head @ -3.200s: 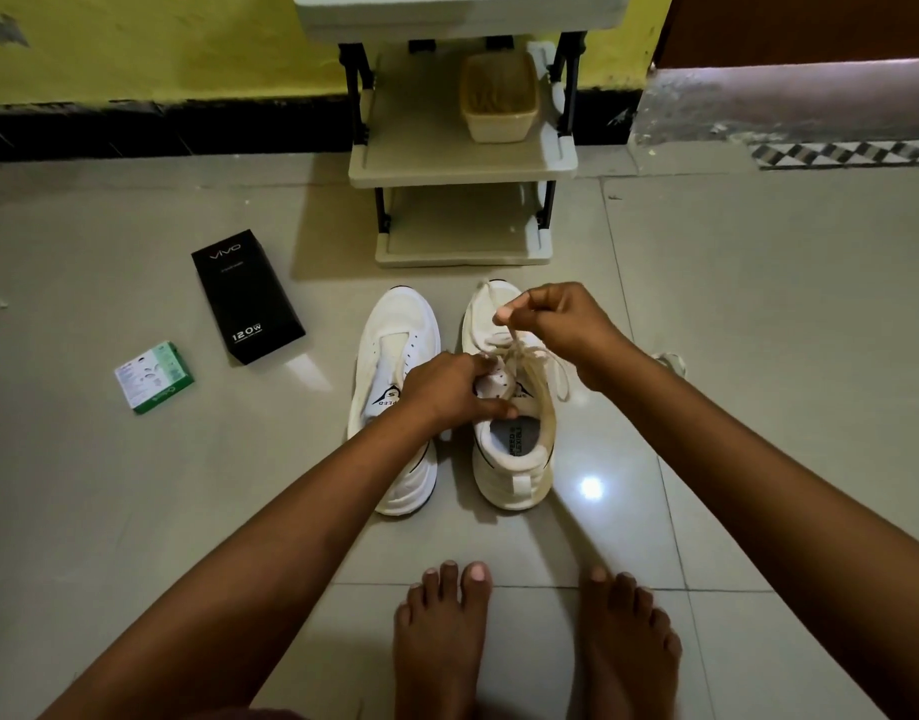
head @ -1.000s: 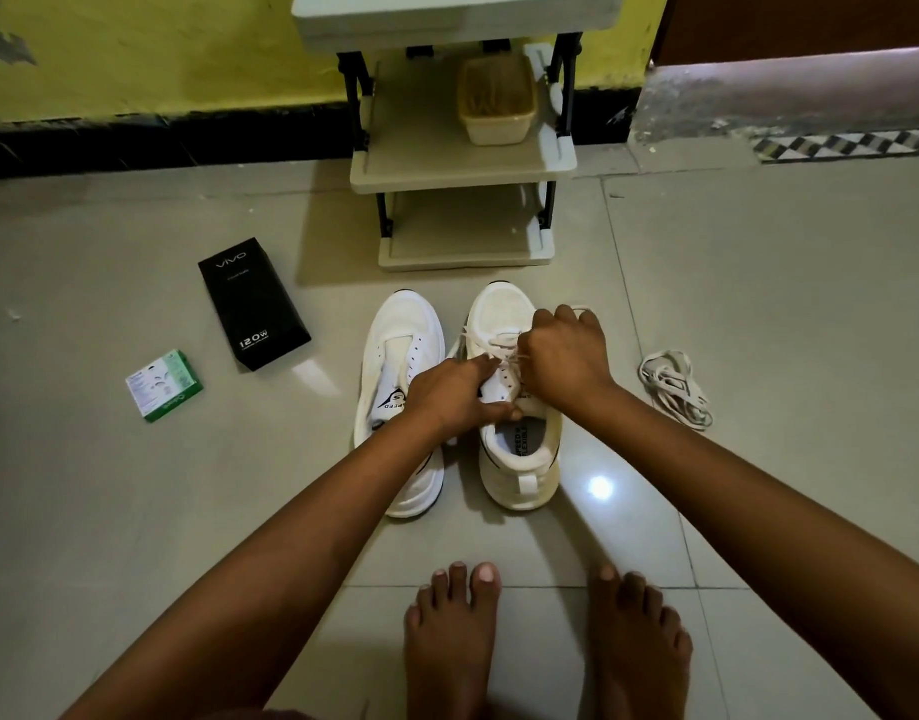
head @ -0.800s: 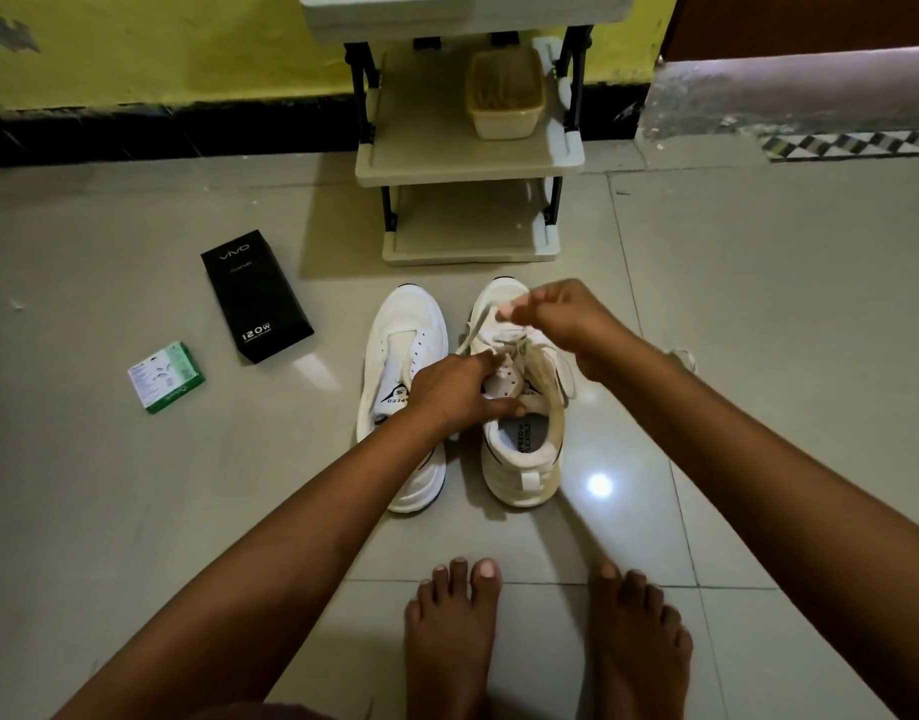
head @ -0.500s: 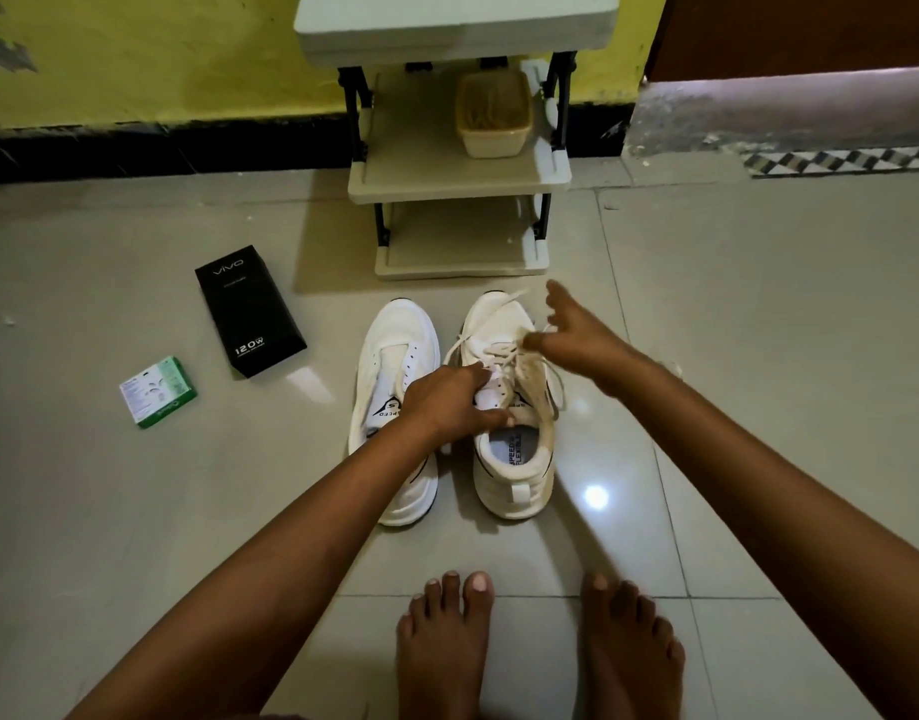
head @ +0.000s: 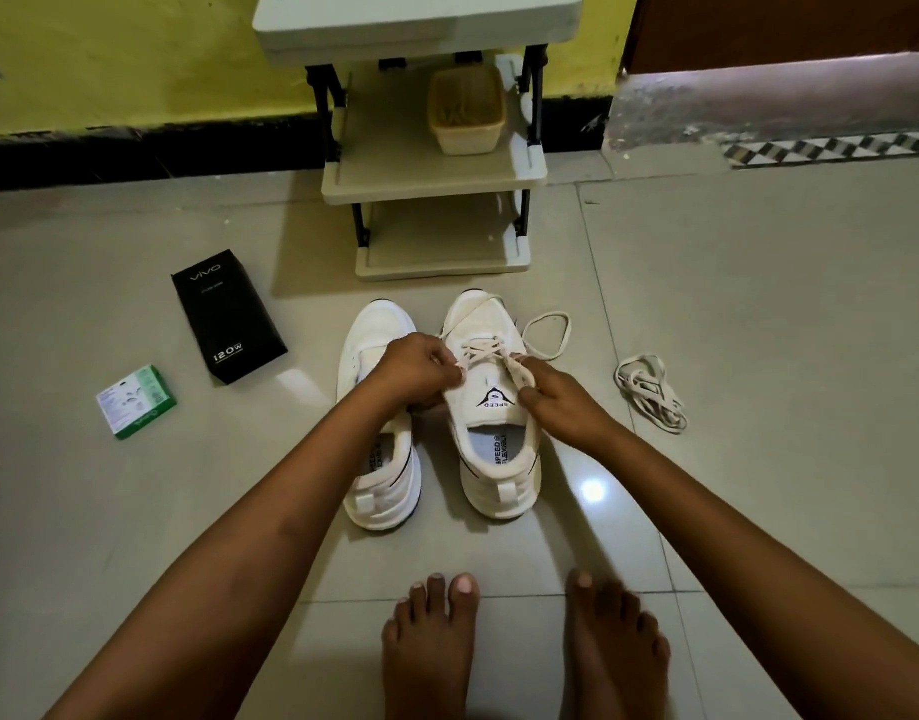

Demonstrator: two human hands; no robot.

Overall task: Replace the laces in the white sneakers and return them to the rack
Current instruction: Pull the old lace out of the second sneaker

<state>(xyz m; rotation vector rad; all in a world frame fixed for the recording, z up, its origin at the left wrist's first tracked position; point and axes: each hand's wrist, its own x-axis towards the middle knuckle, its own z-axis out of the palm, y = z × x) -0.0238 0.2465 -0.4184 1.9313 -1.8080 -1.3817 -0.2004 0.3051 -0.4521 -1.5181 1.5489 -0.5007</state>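
Now both hands (head: pixel 420 371) (head: pixel 556 400) pinch the lace (head: pixel 486 350).

A tiled floor (head: pixel 732 314) carries two sneakers (head: pixel 491 407) at centre, a rack (head: pixel 431 174) at twelve o'clock, loose laces (head: pixel 649 392) at three, a black box (head: pixel 227 317) and green box (head: pixel 135 401) at nine, bare feet (head: pixel 524 646) at six.

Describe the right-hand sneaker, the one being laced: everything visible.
The right sneaker is white, apparently mesh and synthetic, and stands upright on the tiled floor, toe toward the rack, beside its unlaced partner. Its tongue shows a black SPEED logo, its insole printed text. A cream lace crosses the lower eyelets, one end looping onto the floor. The left hand and right hand each pinch a side.
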